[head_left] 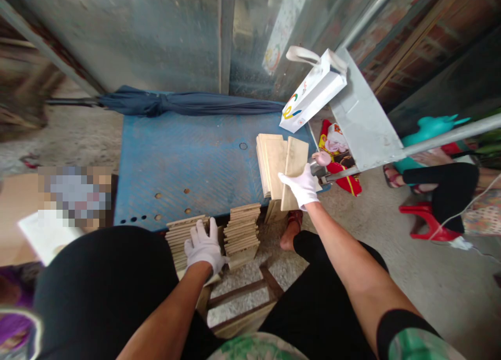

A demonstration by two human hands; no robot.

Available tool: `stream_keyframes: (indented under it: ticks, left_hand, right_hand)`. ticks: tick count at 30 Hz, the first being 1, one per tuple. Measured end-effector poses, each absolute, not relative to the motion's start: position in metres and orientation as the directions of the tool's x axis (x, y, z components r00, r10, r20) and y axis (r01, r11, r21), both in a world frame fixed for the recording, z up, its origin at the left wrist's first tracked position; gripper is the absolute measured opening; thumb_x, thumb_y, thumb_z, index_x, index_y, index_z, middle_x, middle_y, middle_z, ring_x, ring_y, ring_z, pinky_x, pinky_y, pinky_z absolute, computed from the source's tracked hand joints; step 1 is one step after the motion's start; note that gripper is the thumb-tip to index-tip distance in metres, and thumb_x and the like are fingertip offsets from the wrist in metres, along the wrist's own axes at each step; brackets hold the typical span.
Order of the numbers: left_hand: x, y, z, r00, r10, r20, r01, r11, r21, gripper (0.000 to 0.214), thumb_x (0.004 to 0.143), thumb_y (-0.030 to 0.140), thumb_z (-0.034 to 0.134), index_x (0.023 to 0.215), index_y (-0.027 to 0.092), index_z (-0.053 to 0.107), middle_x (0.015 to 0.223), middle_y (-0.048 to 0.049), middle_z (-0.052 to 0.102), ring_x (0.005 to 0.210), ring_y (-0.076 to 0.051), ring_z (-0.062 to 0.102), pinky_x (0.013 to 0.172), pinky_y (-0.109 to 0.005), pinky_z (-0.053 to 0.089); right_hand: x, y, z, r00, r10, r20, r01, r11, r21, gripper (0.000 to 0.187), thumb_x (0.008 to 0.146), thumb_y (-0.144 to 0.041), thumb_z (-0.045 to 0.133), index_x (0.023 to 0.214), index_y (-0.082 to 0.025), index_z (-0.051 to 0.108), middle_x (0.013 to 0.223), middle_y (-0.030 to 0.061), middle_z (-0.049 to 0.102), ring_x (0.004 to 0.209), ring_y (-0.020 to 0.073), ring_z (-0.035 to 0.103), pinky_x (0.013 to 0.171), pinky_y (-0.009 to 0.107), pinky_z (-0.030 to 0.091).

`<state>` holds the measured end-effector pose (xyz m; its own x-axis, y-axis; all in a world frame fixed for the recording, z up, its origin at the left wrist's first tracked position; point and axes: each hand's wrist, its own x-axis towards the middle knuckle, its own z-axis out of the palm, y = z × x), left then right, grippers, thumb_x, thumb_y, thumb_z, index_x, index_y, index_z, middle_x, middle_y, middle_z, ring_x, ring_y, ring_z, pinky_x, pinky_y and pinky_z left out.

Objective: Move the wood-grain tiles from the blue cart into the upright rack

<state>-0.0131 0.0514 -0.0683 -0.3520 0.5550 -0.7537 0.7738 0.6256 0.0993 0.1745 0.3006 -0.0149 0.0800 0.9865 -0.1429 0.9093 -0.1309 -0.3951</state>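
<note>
A white glove covers my left hand [204, 243], which lies with its fingers spread over the left stack of thin wooden slats [177, 238]. Just right of it stands a second stack of slats [241, 229], its edges uneven. My right hand [302, 187], also gloved in white, grips a flat wooden board [294, 162] by its right side, thumb over the face. That board is tilted beside a pile of similar boards [271, 159] at the right end of the blue bench [188, 151]. The fingers beneath the held board are hidden.
A folded dark umbrella [188, 103] lies along the bench's back edge. At the back right stands a white paper bag [315, 91] near a grey metal panel [362, 109]. A wooden frame [242, 297] is between my legs. Another person sits on a red stool [425, 222] at right.
</note>
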Motion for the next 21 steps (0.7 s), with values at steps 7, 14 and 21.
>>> stream_keyframes:
  ticks: [7,14,21]
  left_hand:
    - [-0.012,0.05,-0.071,-0.355,0.588,-0.727,0.779,0.616,0.118,0.131,0.059,0.052,0.081,0.159,0.017,0.002,0.165,-0.0235,-0.003,0.151,-0.044,0.003,0.117,-0.056,0.018]
    - [-0.012,0.051,-0.067,-0.352,0.597,-0.721,0.787,0.606,0.118,0.126,0.063,0.049,0.078,0.159,0.017,0.003,0.165,-0.0233,0.0,0.15,-0.044,0.006,0.116,-0.057,0.019]
    - [-0.013,0.051,-0.069,-0.355,0.596,-0.72,0.791,0.602,0.109,0.123,0.065,0.048,0.077,0.159,0.016,0.003,0.164,-0.0244,0.0,0.15,-0.045,0.006,0.116,-0.057,0.019]
  right_hand:
    - [0.22,0.249,-0.033,0.257,0.943,-0.21,0.824,-0.328,-0.463,0.123,0.056,-0.064,0.079,0.152,-0.01,0.025,0.137,0.0199,0.055,0.122,0.0326,0.058,0.101,0.042,0.049]
    - [0.223,0.213,-0.056,0.342,0.897,-0.28,0.802,-0.434,-0.411,0.135,0.051,-0.064,0.081,0.155,-0.004,0.019,0.137,0.0251,0.053,0.126,0.0357,0.055,0.107,0.04,0.045]
    - [0.215,0.199,-0.069,0.245,0.95,-0.196,0.862,-0.306,-0.404,0.137,0.053,-0.058,0.083,0.156,-0.002,0.013,0.143,0.0257,0.044,0.135,0.0348,0.045,0.112,0.036,0.038]
